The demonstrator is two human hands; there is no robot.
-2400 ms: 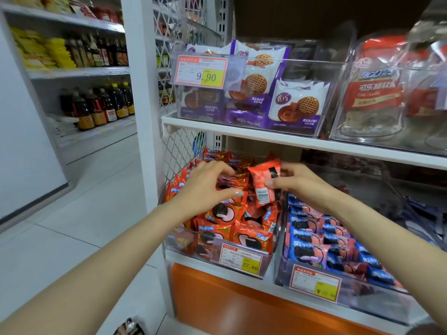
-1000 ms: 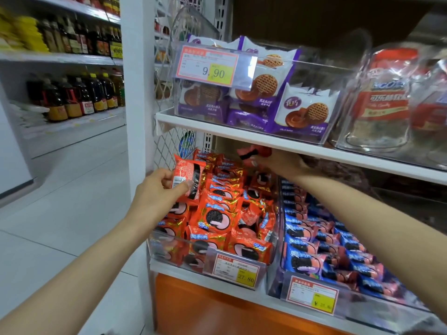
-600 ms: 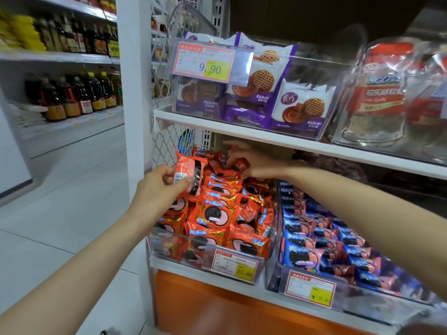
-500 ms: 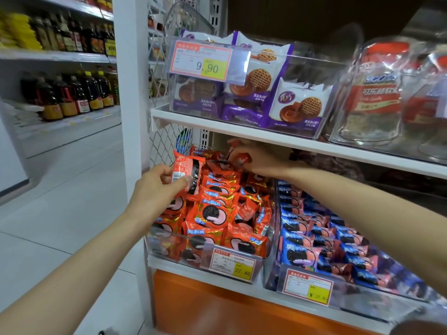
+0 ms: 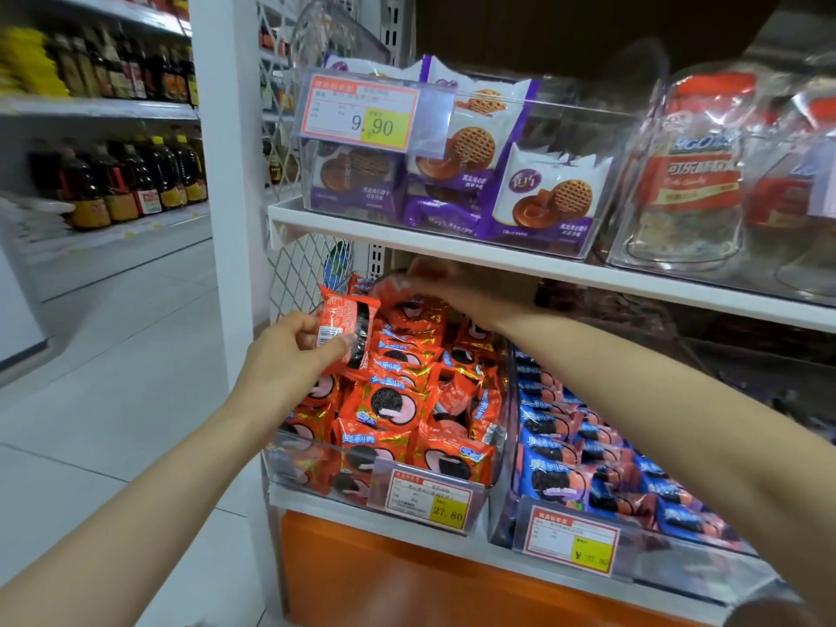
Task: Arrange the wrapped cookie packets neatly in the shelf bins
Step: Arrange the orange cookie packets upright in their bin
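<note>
Cookie packets [image 5: 389, 402] were piled in the clear bin [image 5: 316, 466], mid-tidy. Your left hand [image 5: 280, 355] pinched a red packet [image 5: 346, 328] above them; right hand [image 5: 457, 294] at the back was too blurred to tell. Next, probably slot it face-forward.

Bright, even shop light, soft at the edges
The right hand [image 5: 452, 287] is smeared by motion under the shaded upper shelf [image 5: 497, 260]; glare streaks the clear bins [image 5: 604, 196]; bottles [image 5: 135, 178] at far left are blurred and the lines bow outward
</note>
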